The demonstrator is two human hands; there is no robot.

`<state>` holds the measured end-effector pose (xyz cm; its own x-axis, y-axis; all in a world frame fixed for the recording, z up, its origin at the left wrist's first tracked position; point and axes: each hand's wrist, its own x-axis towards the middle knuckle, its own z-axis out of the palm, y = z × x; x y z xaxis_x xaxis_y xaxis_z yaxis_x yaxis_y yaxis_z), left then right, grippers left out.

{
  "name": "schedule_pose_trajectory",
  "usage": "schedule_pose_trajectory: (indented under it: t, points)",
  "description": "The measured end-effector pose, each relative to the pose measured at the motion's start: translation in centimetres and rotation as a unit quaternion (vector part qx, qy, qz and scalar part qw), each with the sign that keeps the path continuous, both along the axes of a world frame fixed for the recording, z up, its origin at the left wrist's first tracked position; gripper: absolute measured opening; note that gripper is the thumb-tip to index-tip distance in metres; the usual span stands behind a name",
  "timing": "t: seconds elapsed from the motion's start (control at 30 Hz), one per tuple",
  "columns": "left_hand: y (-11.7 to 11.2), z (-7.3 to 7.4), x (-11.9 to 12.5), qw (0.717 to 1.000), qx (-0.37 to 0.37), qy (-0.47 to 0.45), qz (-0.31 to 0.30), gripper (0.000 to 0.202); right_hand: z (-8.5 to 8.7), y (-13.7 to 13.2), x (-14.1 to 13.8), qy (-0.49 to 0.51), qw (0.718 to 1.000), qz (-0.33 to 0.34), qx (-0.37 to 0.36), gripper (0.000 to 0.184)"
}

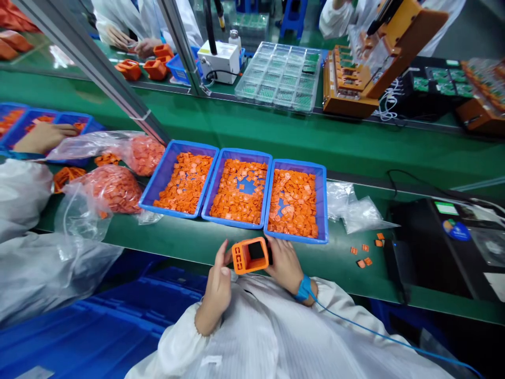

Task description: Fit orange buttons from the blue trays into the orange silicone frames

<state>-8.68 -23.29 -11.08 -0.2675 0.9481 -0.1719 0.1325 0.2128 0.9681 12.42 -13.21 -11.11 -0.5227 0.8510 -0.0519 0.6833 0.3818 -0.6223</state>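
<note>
Orange plastic fixture [250, 256] held between left hand [216, 287], right hand [286, 265].

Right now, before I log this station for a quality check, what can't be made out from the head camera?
Head view:
- The orange plastic part's underside: hidden by the left hand and right hand.
- The dark object beside it: mostly hidden by the right hand.
- The small orange pieces in the middle blue tray: too small for detail.
- The co-worker across the belt: cut off by the top edge.

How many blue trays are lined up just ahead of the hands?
3: the left tray, the middle tray, the right tray, side by side on the green belt. None looks hidden.
</note>
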Motion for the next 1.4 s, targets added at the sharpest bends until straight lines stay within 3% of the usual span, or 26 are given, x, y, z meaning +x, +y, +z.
schedule_pose_trajectory:
  t: [0.17,0.37,0.67,0.8,0.93,1.1,1.23,1.4]
  points:
    - [0.3,-0.6,-0.6,0.998,0.05,0.04,-0.02,0.083,-0.4,0.2,0.8,0.019,1.0,-0.005,-0.003,0.061]
    - [2.6,0.0,-1.4,0.994,0.048,-0.028,-0.094,0.087,-0.9,0.2,1.3,0.035,0.998,-0.043,-0.01,0.054]
    - [0.0,0.3,-0.2,0.997,0.028,0.037,-0.064,0.084,-1.1,0.3,1.5,0.09,0.99,-0.105,-0.032,0.035]
    - [-1.1,0.3,0.8,0.998,0.003,0.001,-0.063,0.077,-1.3,-1.9,2.4,0.144,0.981,-0.117,-0.055,0.047]
    - [-1.3,0.3,2.1,0.995,-0.035,-0.066,-0.065,0.078,-2.4,-4.1,1.8,0.27,0.94,-0.156,-0.136,0.058]
    - [-1.0,0.8,3.0,0.985,-0.054,-0.147,-0.067,0.077,-2.6,-4.5,0.7,0.315,0.916,-0.179,-0.174,0.066]
    - [-0.8,0.3,3.3,0.987,-0.024,-0.148,-0.063,0.076,-2.3,-4.4,0.6,0.319,0.912,-0.191,-0.176,0.066]
    - [0.4,-1.1,4.8,0.984,0.04,-0.174,-0.008,0.086,-2.5,-4.8,0.6,0.336,0.908,-0.171,-0.182,0.067]
